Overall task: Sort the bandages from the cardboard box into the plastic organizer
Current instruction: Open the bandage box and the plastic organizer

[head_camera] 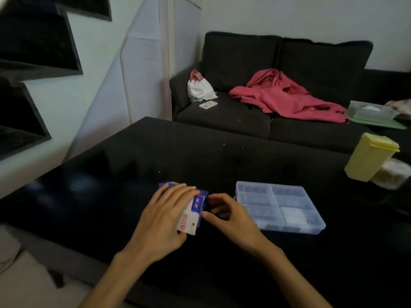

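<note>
A blue and white cardboard box [193,211] with red print lies on the black table [200,156] near its front middle. My left hand [162,218] lies over the box's top and left side, fingers curled round it. My right hand [224,215] is at the box's right end, its thumb and curled fingers touching that end. Just to the right sits the clear plastic organizer [279,206], shallow and split into several compartments, with something white in one near compartment. No bandages show outside the box.
A yellow lidded container [370,156] and a clear tub [393,174] stand at the table's right edge. Behind the table is a dark sofa [278,85] with a red garment [287,96], a white bag [200,88] and a clear bin [370,111].
</note>
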Demonstrator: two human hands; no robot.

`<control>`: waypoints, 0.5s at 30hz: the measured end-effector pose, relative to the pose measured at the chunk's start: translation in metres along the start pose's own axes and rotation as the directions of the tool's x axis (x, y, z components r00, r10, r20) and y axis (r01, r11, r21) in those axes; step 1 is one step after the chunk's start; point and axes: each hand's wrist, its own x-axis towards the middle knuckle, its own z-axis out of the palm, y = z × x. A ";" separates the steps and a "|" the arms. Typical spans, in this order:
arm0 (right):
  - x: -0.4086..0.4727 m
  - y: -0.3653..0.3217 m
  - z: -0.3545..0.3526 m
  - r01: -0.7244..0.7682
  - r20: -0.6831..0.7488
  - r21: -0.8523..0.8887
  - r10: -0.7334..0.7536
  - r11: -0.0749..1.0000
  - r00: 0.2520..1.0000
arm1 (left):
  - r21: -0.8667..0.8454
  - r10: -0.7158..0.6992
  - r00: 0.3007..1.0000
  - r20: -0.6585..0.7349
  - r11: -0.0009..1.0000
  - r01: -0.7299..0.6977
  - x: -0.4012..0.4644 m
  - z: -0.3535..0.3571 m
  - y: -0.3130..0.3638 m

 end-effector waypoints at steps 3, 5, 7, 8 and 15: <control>-0.003 -0.001 0.015 -0.009 0.005 0.036 0.009 0.999 1.000 | -0.007 -0.029 0.999 0.045 1.000 0.029 0.000 0.003 -0.002; -0.006 -0.003 0.018 -0.078 0.019 0.129 0.076 0.989 0.997 | -0.007 -0.049 0.998 0.045 0.999 0.050 -0.002 0.001 -0.002; -0.005 -0.006 0.013 -0.126 0.042 0.207 0.119 0.970 0.992 | -0.057 -0.068 0.997 0.040 0.996 0.070 -0.001 -0.004 -0.001; -0.004 -0.008 0.009 -0.137 0.053 0.235 0.128 0.962 0.990 | -0.091 -0.072 0.997 0.039 0.993 0.075 -0.001 -0.006 0.002; -0.004 -0.011 -0.009 -0.120 0.098 0.157 0.106 0.980 0.990 | -0.171 -0.068 0.996 -0.054 0.984 0.058 -0.002 0.000 0.016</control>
